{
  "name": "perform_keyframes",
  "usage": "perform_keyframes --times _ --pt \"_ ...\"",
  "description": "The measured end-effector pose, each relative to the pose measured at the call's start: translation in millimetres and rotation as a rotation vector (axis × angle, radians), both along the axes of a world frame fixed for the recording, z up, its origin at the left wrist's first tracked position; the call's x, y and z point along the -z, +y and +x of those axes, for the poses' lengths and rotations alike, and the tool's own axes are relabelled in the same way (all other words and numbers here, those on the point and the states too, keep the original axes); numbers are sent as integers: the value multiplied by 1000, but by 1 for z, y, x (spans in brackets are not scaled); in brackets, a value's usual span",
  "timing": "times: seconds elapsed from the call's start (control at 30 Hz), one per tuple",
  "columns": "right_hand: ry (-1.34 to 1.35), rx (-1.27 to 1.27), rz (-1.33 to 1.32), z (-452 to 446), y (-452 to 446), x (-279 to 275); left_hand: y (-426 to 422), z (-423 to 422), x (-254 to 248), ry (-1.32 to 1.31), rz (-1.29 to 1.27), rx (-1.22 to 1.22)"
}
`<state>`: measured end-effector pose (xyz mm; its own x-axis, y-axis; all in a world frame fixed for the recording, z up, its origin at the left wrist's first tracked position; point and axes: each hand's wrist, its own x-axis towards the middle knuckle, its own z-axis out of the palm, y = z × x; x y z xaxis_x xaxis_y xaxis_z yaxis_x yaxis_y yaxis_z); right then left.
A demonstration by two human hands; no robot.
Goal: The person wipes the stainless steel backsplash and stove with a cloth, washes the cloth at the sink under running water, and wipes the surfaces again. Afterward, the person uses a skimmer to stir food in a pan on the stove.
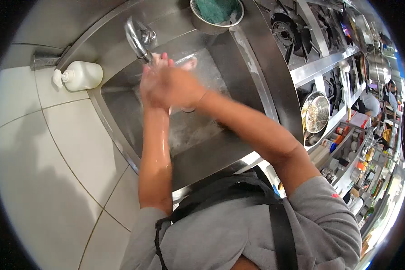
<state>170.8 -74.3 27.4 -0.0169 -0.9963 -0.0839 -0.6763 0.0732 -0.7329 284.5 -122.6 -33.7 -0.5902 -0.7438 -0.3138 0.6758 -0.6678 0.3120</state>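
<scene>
Under the chrome faucet (139,40), my two hands meet over the metal sink (195,150). My left hand (149,90) points up toward the spout, its fingertips stretched out just below it and its forearm wet. Across it lies my right hand (175,86), smeared by motion, pressed against the left palm or wrist; its fingers cannot be made out. Water splashes on the basin floor beside the hands. Neither hand shows a tool in it. A white pump soap bottle (84,75) lies close by at the sink's left edge.
A round metal container (216,28) holding green netting or a scrubber sits at the sink's far rim. To the right stand gas burners (285,31) and a wire strainer (317,114). Shelves with containers (346,148) and other people (371,103) appear further right. Tiled wall (54,148) is at left.
</scene>
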Motion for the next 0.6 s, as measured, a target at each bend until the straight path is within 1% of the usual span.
perform_keyframes --times 0.07,0.1,0.13,0.2,0.23,0.27,0.3,0.33,0.4,0.43,0.47,0.5,0.53,0.6 --pt "29 114 -66 -1 -4 14 5 -1 35 98 -110 89" --pt "45 167 -102 -3 -10 24 11 0 63 83 -81 91" --pt "59 222 -136 -4 -13 34 14 2 77 65 -50 95" --pt "94 333 -211 -6 -20 47 13 -17 28 -229 131 71" --pt "56 276 -264 2 -14 46 11 -22 10 -376 222 60" --pt "23 211 -322 16 -4 41 0 -4 53 77 99 169" --pt "-10 140 -379 25 0 39 -14 1 73 -33 137 119" --pt "93 148 -439 28 -1 42 -26 3 87 -144 179 70" --pt "300 169 -557 32 -2 55 -8 -6 37 -150 202 73" --pt "186 149 -310 24 -8 39 1 -11 10 -153 213 75" --pt "102 149 -61 16 -14 22 1 -8 6 -110 189 112" --pt "167 171 -146 -1 -29 47 1 -9 1 -63 165 148" --pt "233 191 -230 -21 -48 87 1 -18 -19 -221 217 111" --pt "72 197 -175 -32 -56 103 -11 -18 -6 -278 151 218"
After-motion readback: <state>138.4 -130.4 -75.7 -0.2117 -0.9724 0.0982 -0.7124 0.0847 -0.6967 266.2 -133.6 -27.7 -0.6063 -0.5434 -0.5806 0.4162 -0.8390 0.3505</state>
